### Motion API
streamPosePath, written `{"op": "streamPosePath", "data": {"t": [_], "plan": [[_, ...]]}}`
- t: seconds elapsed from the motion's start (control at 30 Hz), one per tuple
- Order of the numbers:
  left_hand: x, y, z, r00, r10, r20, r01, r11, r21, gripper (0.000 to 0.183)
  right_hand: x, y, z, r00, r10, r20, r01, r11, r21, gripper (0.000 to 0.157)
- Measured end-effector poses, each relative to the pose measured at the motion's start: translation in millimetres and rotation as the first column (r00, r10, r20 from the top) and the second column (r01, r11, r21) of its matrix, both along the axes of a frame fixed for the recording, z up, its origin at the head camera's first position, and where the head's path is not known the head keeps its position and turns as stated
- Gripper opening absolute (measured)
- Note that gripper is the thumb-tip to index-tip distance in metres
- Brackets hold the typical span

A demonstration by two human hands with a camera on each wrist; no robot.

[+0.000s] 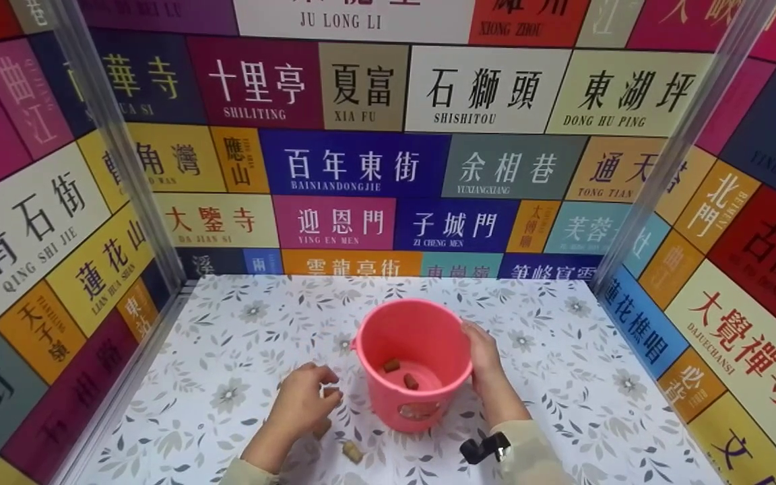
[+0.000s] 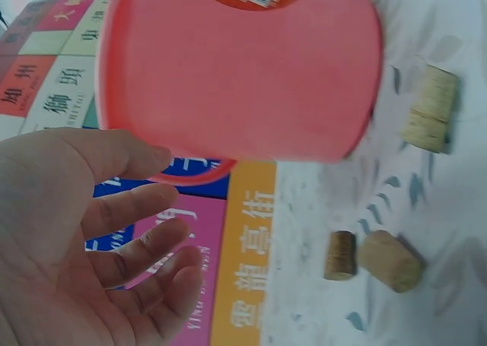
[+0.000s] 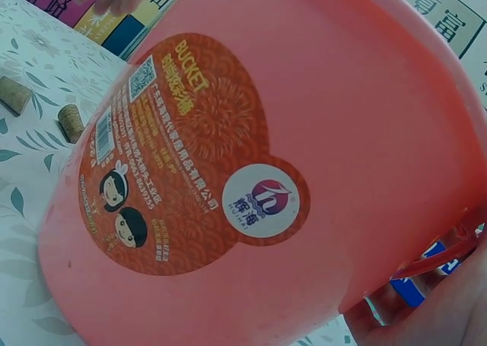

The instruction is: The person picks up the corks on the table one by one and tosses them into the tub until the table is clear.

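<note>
A pink plastic bucket [image 1: 415, 411] stands tilted toward me on the patterned tabletop, with two brown corks [image 1: 411, 382] inside. My right hand [image 1: 489, 360] grips its right side by the rim; in the right wrist view the fingers [image 3: 407, 315] curl at the red handle [image 3: 441, 258]. Left of the bucket, my left hand [image 1: 304, 401] hovers with relaxed, bent fingers and an empty palm. Beneath it lies a pale cork [image 1: 352, 452], and another cork [image 1: 322, 428] is partly hidden by the hand. The left wrist view shows three corks on the tabletop, one a light cork [image 2: 430, 109] apart from the others.
White tabletop [image 1: 240, 337] with a grey leaf and flower print spreads around the bucket. Panels [image 1: 354, 162] covered in colourful signs enclose it at the back and both sides. A black device [image 1: 484, 448] is strapped at the right sleeve.
</note>
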State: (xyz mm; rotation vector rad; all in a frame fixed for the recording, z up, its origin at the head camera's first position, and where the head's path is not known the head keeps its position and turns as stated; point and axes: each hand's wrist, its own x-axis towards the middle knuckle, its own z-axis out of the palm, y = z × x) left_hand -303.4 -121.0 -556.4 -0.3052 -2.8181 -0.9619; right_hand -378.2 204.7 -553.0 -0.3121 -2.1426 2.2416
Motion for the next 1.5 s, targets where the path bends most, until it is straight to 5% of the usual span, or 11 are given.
{"op": "streamPosePath", "data": {"t": [0.27,0.43,0.8,1.17,1.5], "plan": [[-0.9,-4.1,-20.3,0.997,0.006,0.082,-0.009,0.999,0.034,0.005,1.4,-0.7,0.0,1.0,-0.014,-0.005,0.014,1.0,0.005,0.047],[-1.6,-2.3,-27.6,0.987,0.024,0.157,-0.032,0.998,0.045,0.018,1.7,-0.3,0.1,1.0,0.002,0.001,-0.002,1.0,0.013,0.047],[0.2,-1.6,-43.9,0.995,-0.028,0.098,0.025,0.999,0.033,0.022,0.7,-0.2,0.1,1.0,-0.003,0.008,0.003,1.0,0.015,0.048],[-3.3,-2.6,-58.4,0.989,-0.021,0.148,0.016,0.999,0.034,0.031,1.2,0.2,0.4,1.0,0.017,0.019,-0.017,1.0,0.018,0.05],[-3.1,-1.0,-70.0,0.982,0.006,0.188,-0.017,0.998,0.055,0.02,2.6,1.1,0.2,0.998,0.035,0.047,-0.035,0.999,0.011,0.049]]}}
